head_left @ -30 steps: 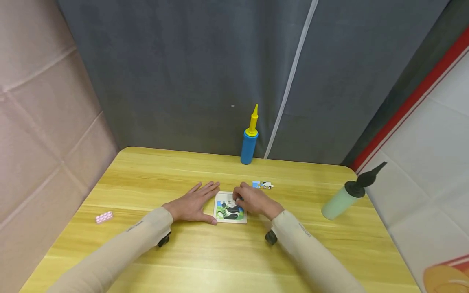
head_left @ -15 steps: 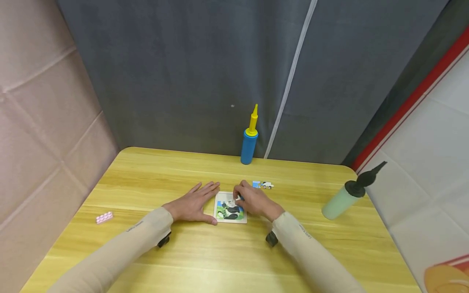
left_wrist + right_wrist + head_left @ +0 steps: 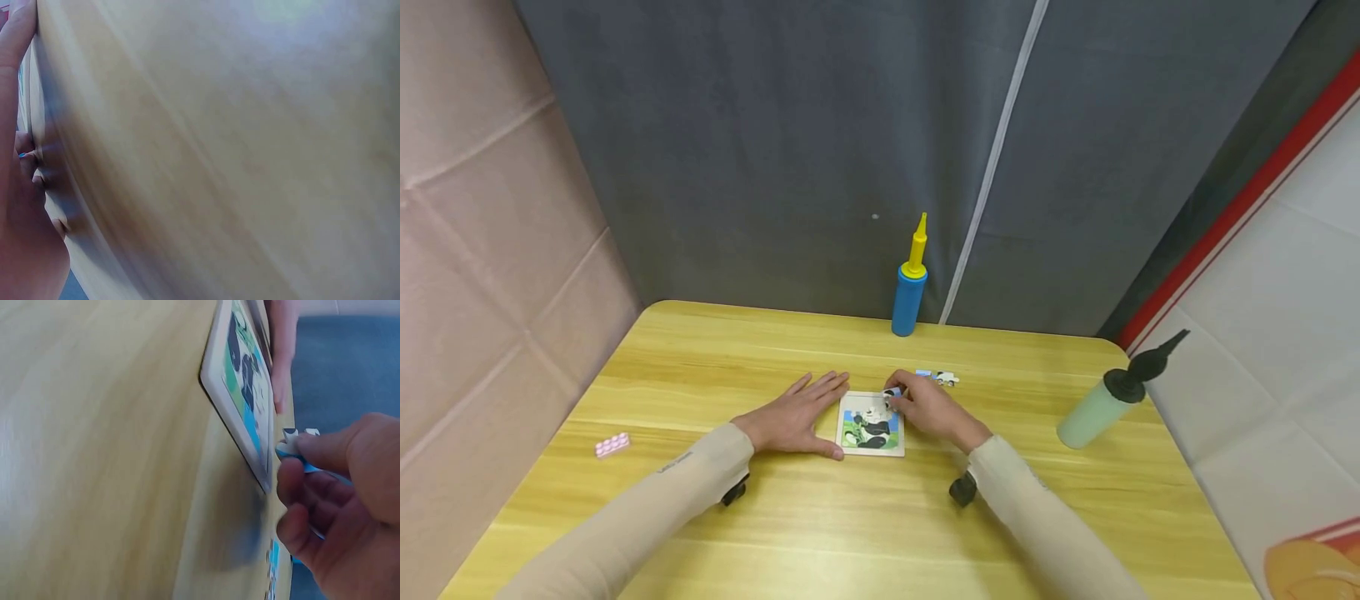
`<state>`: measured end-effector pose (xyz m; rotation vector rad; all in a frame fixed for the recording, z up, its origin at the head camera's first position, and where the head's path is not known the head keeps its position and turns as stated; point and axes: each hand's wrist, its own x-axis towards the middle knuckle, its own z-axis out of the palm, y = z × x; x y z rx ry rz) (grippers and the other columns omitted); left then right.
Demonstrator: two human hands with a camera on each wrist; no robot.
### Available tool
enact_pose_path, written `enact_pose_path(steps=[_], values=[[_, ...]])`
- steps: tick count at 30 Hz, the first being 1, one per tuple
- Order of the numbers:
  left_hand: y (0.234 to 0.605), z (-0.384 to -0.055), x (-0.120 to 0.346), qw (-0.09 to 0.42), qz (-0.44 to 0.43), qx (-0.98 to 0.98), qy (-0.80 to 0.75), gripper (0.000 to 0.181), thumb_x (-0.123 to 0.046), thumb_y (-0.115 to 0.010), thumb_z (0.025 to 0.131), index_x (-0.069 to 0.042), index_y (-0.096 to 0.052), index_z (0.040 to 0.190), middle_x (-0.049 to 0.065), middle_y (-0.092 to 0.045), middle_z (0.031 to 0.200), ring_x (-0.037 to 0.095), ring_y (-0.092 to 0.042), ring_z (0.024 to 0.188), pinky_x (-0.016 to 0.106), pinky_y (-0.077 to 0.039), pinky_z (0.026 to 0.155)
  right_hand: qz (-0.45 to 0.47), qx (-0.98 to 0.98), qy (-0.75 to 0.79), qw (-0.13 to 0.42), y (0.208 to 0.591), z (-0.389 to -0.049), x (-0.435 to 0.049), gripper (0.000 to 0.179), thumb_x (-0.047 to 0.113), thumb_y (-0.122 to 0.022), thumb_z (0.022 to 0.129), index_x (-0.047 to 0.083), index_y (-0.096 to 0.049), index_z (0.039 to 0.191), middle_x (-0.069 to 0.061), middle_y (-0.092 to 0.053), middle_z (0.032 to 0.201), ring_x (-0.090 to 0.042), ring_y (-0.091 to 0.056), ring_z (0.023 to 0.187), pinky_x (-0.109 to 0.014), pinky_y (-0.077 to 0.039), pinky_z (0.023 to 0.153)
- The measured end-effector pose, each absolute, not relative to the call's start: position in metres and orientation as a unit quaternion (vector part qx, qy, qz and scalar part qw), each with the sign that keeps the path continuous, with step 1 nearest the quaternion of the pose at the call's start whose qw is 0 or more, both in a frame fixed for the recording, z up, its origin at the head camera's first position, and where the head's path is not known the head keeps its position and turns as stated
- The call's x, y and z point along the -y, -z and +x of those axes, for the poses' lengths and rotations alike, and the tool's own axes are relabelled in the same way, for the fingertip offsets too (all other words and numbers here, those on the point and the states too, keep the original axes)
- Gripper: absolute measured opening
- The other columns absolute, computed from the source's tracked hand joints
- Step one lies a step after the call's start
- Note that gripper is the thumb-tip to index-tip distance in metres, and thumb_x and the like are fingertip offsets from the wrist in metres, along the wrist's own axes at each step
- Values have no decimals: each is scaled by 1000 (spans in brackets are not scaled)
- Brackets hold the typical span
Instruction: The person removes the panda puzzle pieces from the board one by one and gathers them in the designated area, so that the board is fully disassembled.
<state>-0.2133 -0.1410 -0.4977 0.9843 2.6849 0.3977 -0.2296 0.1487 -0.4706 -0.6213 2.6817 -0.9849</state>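
Observation:
A small framed jigsaw puzzle (image 3: 872,452) with a panda picture lies on the table between the hands, its lower part filled with pieces. Flat beside its left edge rests my left hand (image 3: 793,418), fingers spread and thumb near the lower left corner. Thumb and fingers of my right hand (image 3: 934,412) pinch a puzzle piece (image 3: 289,449) in white, black and blue. In the head view that piece overlaps the frame's upper right corner; in the right wrist view it is raised off the board. The left wrist view catches only part of the left hand (image 3: 28,237).
Loose puzzle pieces (image 3: 946,378) lie behind the right hand, partly covered by it. A blue and yellow hand pump (image 3: 909,296) stands at the table's back edge. On the right is a pale green bottle (image 3: 1092,417) with a black nozzle; a pink toy brick (image 3: 613,444) lies left.
My right hand has shifted slightly right and lifted the puzzle piece from over the picture to the frame's upper right corner, showing more of the board. The left hand has stayed still.

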Motion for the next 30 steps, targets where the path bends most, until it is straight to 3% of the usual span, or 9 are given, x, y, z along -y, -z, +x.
enact_pose_path(steps=[7,15,22,30], values=[[498,-213,143,126,340,-922,-137,120,-86,-60,88,-14,-17,173,1,-5,183,26,-6,171,59,-6,138,-128,-926,351,48,465,-239,-172,18,9,-58,109,7,-71,122,-7,-73,106,-17,-62,87,-34,-55,80],[498,-214,142,124,343,-921,-139,120,-85,-60,88,-13,-16,173,3,-5,183,27,-6,171,59,-5,138,-31,-932,362,-8,468,-250,-214,26,9,-53,109,1,-69,129,-19,-71,115,-22,-57,79,-30,-44,67],[494,-212,142,124,345,-920,-139,119,-82,-63,89,-11,-16,173,4,-6,183,28,-7,171,60,-6,138,26,-940,341,-3,470,-251,-233,24,9,-54,106,3,-68,125,-18,-72,108,-25,-60,83,-33,-45,71],[494,-212,141,125,347,-919,-140,119,-82,-62,89,-11,-16,173,5,-6,183,29,-6,170,61,-6,138,45,-947,317,16,476,-251,-240,23,11,-55,107,2,-69,123,-20,-73,112,-25,-60,82,-32,-45,68]])
